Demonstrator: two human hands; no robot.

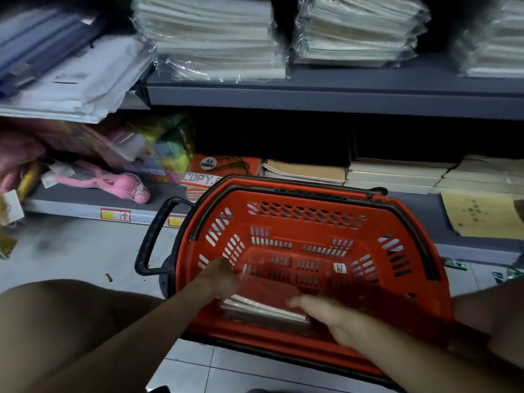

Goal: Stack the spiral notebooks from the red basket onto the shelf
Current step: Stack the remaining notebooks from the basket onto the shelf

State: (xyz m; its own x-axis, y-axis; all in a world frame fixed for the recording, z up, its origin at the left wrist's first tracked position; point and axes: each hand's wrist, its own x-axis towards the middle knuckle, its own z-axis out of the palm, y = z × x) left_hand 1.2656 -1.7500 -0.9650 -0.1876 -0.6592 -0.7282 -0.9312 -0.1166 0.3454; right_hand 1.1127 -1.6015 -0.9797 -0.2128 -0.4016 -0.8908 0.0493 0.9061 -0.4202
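Note:
The red basket point(286, 199) stands on the floor in front of the shelves. Against its near wall lies a plastic-wrapped pack of red-covered notebooks point(266, 290), with white page edges showing along its front. Both my hands reach into the basket. My left hand point(224, 279) grips the pack's left end. My right hand point(326, 316) holds its right front edge, thumb lying on top and fingers hidden below. The lower shelf point(85, 195) behind the basket carries a stack of brown-covered notebooks point(306, 171).
A black pull handle point(154, 236) sticks out from the basket's left side. Orange A4 copy paper point(224, 165), a pink toy point(113, 182) and more paper stacks point(397, 171) sit on the lower shelf. Wrapped white stacks point(215, 38) fill the upper shelf. My knees flank the basket.

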